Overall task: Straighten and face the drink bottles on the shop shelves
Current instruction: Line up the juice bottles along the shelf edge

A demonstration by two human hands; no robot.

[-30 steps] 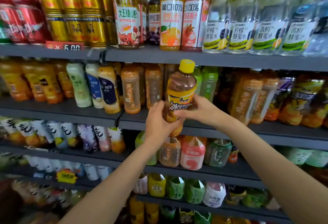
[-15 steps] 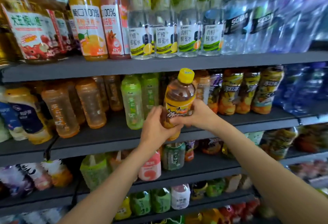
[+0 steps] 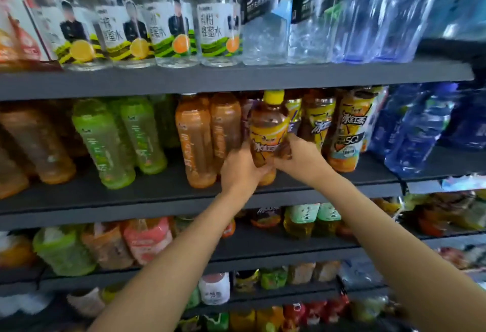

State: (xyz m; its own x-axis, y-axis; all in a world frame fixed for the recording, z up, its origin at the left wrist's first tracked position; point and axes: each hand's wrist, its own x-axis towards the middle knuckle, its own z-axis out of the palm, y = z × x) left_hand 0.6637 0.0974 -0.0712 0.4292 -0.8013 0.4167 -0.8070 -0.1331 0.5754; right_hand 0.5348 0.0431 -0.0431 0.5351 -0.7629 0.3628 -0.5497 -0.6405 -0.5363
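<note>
Both hands grip iced tea btl (image 3: 268, 132) | L fingers (image 3: 236, 171) low, R fingers (image 3: 282, 159) mid | prob. above shelf (image 3: 157, 195)

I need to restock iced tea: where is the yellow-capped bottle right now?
Centre of the head view: the yellow-capped bottle is held by the left hand and right hand at the middle shelf, between orange-brown bottles and matching iced teas.

I read "SODA" on two clear bottles (image 3: 263, 16) on the top shelf, "冰红茶" on an iced tea bottle (image 3: 347, 132) below, and "蜂蜜水" on a honey-water bottle (image 3: 218, 29).
</note>
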